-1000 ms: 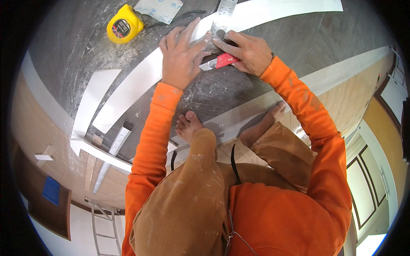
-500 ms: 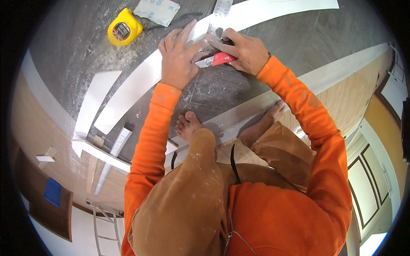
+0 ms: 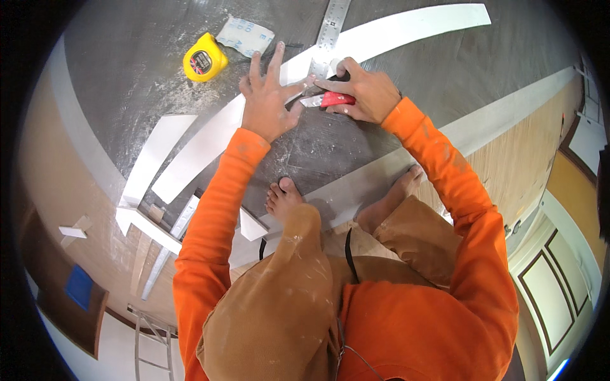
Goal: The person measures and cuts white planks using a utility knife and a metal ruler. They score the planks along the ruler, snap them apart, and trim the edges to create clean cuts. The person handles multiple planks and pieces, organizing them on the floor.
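A long curved white strip [image 3: 406,32] lies on the dusty grey surface, and a steel ruler [image 3: 333,25] crosses it. My left hand [image 3: 267,105] rests on the strip left of the ruler, its fingers spread. Between the fingers of my right hand [image 3: 373,95] is a red utility knife [image 3: 338,99], its blade pointing left toward my left thumb. The right fingertips are close to the ruler's near end and meet the left fingertips there. Whether the blade touches the surface I cannot tell.
A yellow tape measure [image 3: 204,58] and a piece of printed-back sandpaper [image 3: 246,36] lie beyond my left hand. At the left are a second white strip [image 3: 155,152], an angled white piece [image 3: 152,230] and a metal bar [image 3: 157,273]. My bare feet [image 3: 283,198] are close by.
The fingers of my left hand have spread wider and lifted away from the ruler a little. The knife stays in my right hand. The whole view has shifted slightly.
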Motion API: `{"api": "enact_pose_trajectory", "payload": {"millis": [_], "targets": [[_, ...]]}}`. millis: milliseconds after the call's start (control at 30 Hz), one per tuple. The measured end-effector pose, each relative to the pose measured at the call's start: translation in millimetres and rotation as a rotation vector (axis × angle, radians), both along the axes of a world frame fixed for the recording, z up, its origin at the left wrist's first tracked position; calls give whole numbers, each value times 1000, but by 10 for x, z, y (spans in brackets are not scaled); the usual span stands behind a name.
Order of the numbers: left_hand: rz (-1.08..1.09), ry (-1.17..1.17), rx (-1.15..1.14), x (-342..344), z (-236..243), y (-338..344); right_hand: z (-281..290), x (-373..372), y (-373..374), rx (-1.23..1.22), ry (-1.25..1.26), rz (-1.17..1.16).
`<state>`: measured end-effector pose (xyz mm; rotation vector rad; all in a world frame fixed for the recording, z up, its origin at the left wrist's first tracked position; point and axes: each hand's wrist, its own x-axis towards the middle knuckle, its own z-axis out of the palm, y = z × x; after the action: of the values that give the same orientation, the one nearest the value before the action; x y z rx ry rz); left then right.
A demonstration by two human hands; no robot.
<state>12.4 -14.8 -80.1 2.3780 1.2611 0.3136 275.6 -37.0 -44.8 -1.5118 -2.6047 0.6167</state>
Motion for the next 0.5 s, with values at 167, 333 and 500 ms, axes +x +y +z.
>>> {"api": "enact_pose_trajectory", "payload": {"millis": [167, 333, 500], "targets": [[6, -11, 30, 7, 58, 6, 230, 111, 66, -126, -56, 17], [-21, -9, 115, -26, -59, 134, 373, 130, 418, -209, -221, 178], [-7, -72, 126, -44, -112, 152, 446, -205, 771, -164, -360, 342]]}}
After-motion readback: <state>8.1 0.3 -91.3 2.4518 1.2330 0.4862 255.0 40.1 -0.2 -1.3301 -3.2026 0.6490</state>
